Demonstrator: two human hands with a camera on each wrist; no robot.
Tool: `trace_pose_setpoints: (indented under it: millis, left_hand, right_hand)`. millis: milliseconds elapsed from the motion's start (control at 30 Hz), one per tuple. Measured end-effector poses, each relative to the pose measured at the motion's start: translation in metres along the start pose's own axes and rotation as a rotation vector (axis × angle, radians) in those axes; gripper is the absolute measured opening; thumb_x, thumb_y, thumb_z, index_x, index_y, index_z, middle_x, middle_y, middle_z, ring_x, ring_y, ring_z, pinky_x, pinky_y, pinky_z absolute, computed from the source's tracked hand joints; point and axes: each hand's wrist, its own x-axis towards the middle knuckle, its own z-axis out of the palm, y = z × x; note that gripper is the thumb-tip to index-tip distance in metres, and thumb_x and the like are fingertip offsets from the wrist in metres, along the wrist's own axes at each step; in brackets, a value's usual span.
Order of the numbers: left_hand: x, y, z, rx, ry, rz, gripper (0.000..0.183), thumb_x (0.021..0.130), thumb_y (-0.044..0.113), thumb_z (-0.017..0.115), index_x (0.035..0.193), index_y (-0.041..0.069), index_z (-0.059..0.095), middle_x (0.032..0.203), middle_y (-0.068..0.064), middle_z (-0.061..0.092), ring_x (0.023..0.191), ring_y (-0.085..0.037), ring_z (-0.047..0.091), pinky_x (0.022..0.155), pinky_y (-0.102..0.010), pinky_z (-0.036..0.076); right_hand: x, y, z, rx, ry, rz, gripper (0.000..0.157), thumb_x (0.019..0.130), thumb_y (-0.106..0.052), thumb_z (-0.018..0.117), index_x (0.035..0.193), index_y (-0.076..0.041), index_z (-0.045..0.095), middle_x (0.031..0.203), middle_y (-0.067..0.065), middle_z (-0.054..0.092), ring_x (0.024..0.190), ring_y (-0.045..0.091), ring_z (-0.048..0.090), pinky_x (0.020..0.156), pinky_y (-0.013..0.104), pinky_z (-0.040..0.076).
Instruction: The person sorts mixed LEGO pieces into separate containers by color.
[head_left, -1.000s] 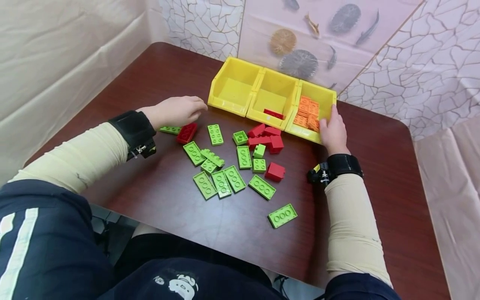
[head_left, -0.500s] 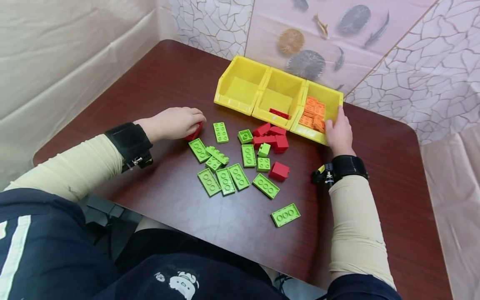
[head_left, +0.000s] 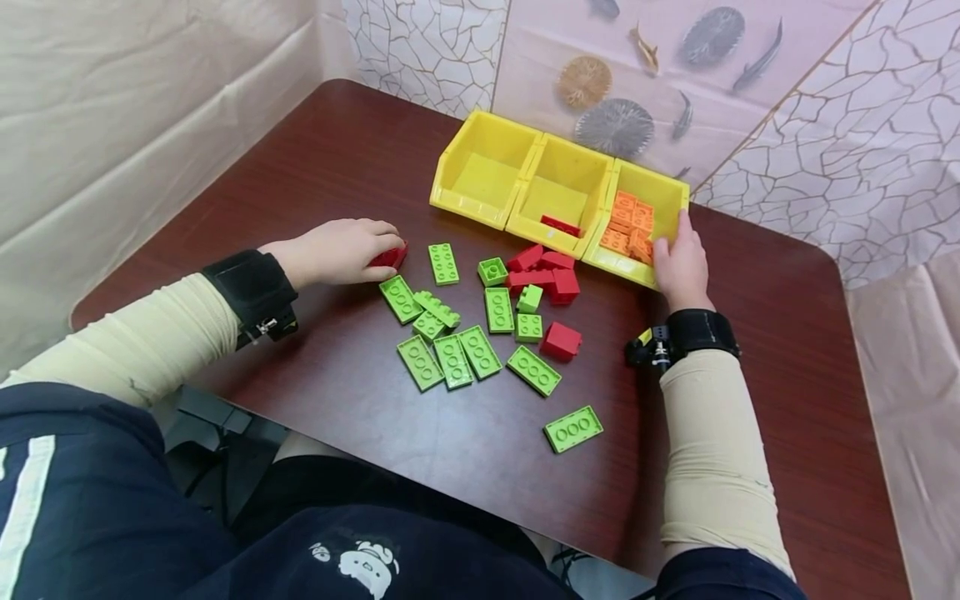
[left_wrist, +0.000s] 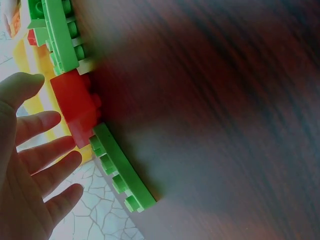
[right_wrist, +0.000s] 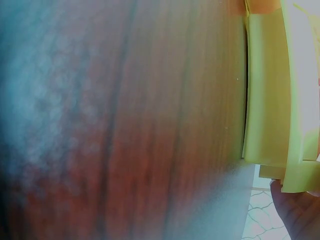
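Observation:
My left hand (head_left: 347, 252) is over a red brick (head_left: 390, 256) at the left of the scattered pieces and partly covers it. In the left wrist view, the loosely bent, spread fingers and thumb of the left hand (left_wrist: 35, 155) are beside the red brick (left_wrist: 76, 107), with a green brick (left_wrist: 122, 170) right against it. At the far right, my right hand (head_left: 682, 265) holds the side wall of the right yellow bin (head_left: 678, 198), thumb at its front corner. The right wrist view catches only part of the right hand (right_wrist: 300, 212) at the bin's edge (right_wrist: 270, 90).
Orange bricks (head_left: 628, 223) lie in the right bin. A red brick (head_left: 560, 225) lies in the middle bin (head_left: 573, 167), joined to the left bin (head_left: 487, 171). Several green bricks (head_left: 452, 362) and red bricks (head_left: 564, 285) are spread over the dark table (head_left: 360, 358).
My left hand has come down over the red brick, covering most of it and the green brick beside it. The right hand keeps its hold on the bin. The head view has shifted slightly.

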Motion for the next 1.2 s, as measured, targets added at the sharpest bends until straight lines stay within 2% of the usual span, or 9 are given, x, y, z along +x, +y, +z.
trace_pose_setpoints:
  millis: [300, 500, 700, 833, 967, 1200]
  left_hand:
    - [0.012, 0.0, 0.001, -0.011, -0.04, -0.036, 0.052, 0.088, 0.034, 0.061, 0.131, 0.007, 0.049, 0.129, -0.017, 0.046, 0.109, -0.033, 0.049, 0.09, -0.048, 0.043]
    - [0.025, 0.003, 0.003, -0.041, -0.03, -0.022, 0.053, 0.087, 0.035, 0.062, 0.13, 0.007, 0.049, 0.127, -0.015, 0.045, 0.102, -0.031, 0.051, 0.085, -0.046, 0.046]
    - [0.043, 0.011, 0.002, -0.09, -0.036, 0.001, 0.05, 0.087, 0.029, 0.062, 0.13, 0.007, 0.049, 0.126, -0.015, 0.045, 0.101, -0.03, 0.05, 0.087, -0.044, 0.045]
    - [0.058, 0.02, -0.005, -0.079, -0.01, 0.071, 0.05, 0.086, 0.024, 0.064, 0.129, 0.006, 0.049, 0.125, -0.014, 0.046, 0.1, -0.029, 0.051, 0.088, -0.042, 0.045]
    - [0.074, 0.031, -0.02, -0.048, 0.038, 0.146, 0.052, 0.084, 0.024, 0.067, 0.13, 0.004, 0.049, 0.124, -0.014, 0.047, 0.101, -0.029, 0.05, 0.088, -0.042, 0.045]
    - [0.115, 0.057, -0.044, 0.001, 0.067, 0.275, 0.056, 0.084, 0.025, 0.067, 0.133, 0.005, 0.046, 0.128, -0.014, 0.045, 0.105, -0.029, 0.049, 0.092, -0.042, 0.043]
  right_hand:
    - [0.001, 0.002, -0.001, 0.01, 0.0, 0.006, 0.061, 0.096, -0.024, 0.026, 0.151, -0.017, 0.0, 0.148, 0.023, 0.022, 0.13, 0.041, 0.029, 0.104, 0.051, 0.023]
    - [0.002, 0.004, 0.0, 0.005, 0.002, 0.015, 0.061, 0.096, -0.024, 0.026, 0.151, -0.017, 0.001, 0.149, 0.022, 0.022, 0.13, 0.04, 0.029, 0.104, 0.051, 0.023]
    - [0.004, 0.004, 0.002, 0.011, 0.002, 0.014, 0.061, 0.096, -0.023, 0.027, 0.151, -0.018, 0.001, 0.149, 0.021, 0.022, 0.131, 0.039, 0.03, 0.104, 0.05, 0.024]
    - [0.004, 0.004, 0.001, 0.012, 0.009, 0.015, 0.061, 0.096, -0.023, 0.027, 0.151, -0.017, 0.001, 0.149, 0.02, 0.023, 0.13, 0.038, 0.031, 0.104, 0.049, 0.025]
    - [0.004, 0.005, 0.001, 0.016, 0.012, 0.019, 0.061, 0.096, -0.022, 0.028, 0.151, -0.018, 0.002, 0.148, 0.019, 0.025, 0.129, 0.037, 0.033, 0.103, 0.05, 0.025]
    - [0.006, 0.008, 0.002, 0.011, 0.024, 0.017, 0.061, 0.096, -0.023, 0.03, 0.151, -0.019, 0.005, 0.145, 0.019, 0.03, 0.126, 0.038, 0.036, 0.102, 0.05, 0.028]
